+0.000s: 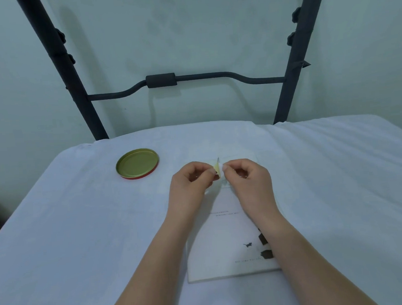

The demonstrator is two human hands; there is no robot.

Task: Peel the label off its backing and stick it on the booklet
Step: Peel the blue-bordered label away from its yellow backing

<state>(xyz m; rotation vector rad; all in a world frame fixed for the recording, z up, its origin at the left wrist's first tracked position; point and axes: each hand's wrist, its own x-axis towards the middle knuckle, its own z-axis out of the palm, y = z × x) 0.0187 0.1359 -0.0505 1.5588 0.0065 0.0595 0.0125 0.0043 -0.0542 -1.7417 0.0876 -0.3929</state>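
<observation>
Head view shows our left hand (192,176) and right hand (246,175) pinching a small yellow-and-white paper label (218,170) between fingertips at frame centre. It hangs above the white printed booklet (227,241). A round gold tin lid (137,163) lies upper left on the white cloth (82,232).

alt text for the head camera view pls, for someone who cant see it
Two bare hands, left hand and right hand, pinch a small label between their fingertips, pulling it apart from its backing above a white booklet that lies on a white cloth-covered table. A gold tin lid sits on the cloth to the left.
</observation>
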